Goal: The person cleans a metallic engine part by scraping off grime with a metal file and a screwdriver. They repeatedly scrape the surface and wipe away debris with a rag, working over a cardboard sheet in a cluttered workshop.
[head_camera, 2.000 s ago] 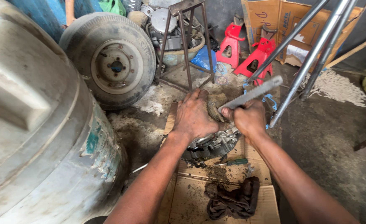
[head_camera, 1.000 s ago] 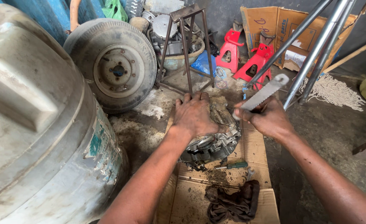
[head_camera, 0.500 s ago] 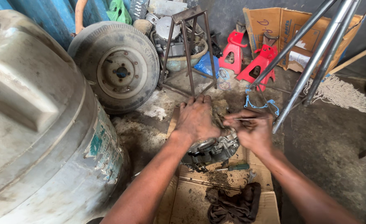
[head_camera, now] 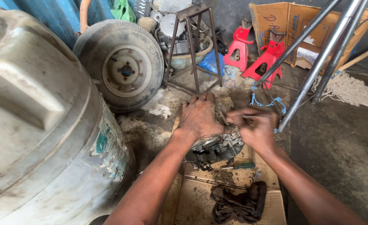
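Engine casing [head_camera: 215, 146], a greasy grey cast-metal part with ribbed, irregular contours, lies on a flattened sheet of soiled cardboard [head_camera: 192, 196] on the workshop floor. Left hand [head_camera: 198, 116] rests palm-down over the top of the casing, fingers spread and pressing, covering most of its upper face. Right hand [head_camera: 252, 127] sits just beside it at the casing's right edge, motion-blurred; its fingers appear curled, but whether they hold a tool cannot be told. Only the lower rim of the casing shows beneath both hands.

A green-handled screwdriver [head_camera: 240, 166] lies on the cardboard just below the casing, and a crumpled dark rag [head_camera: 239, 204] lies nearer the viewer. At left, a large dull plastic tank [head_camera: 38, 125] is cut off by the edge. Behind stand a worn tyre on a steel rim [head_camera: 121, 66], a rusty metal stool frame [head_camera: 194, 46], two red jack stands [head_camera: 259, 54] and slanting steel tubes [head_camera: 317, 54].
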